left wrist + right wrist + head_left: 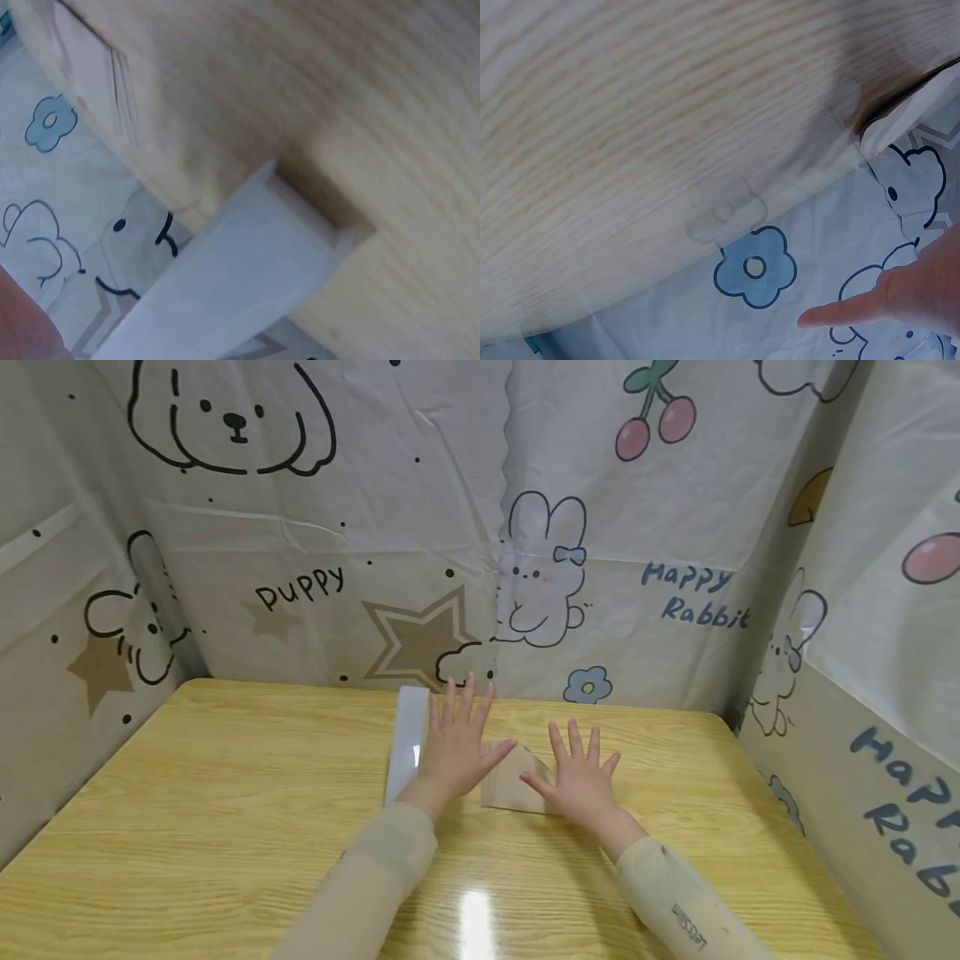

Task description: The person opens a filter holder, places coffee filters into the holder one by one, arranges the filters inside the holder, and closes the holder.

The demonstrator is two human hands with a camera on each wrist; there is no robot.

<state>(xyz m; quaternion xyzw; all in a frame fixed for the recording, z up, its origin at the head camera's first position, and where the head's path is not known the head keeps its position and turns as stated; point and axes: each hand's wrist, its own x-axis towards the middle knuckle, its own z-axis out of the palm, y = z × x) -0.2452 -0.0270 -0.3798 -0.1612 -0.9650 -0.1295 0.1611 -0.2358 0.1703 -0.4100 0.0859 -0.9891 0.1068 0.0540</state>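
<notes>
From my end, both hands are spread and grasp nothing: the left hand [456, 750] between the white box [406, 742] and the beige packet [510, 792], the right hand [583, 787] by the packet's right side. Both things lie toward the table's [225, 810] far edge. I'd expect the packet to be light, thin and easily creased, so I'd pinch its near edge; the box, smooth and perhaps slippery, by its long sides.

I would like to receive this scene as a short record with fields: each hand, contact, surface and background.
left hand: fingers spread, beside the long white object
right hand: fingers spread, at the right side of the flat beige item
contact: cannot tell
surface: wood-grain table
background: printed sheet
</notes>
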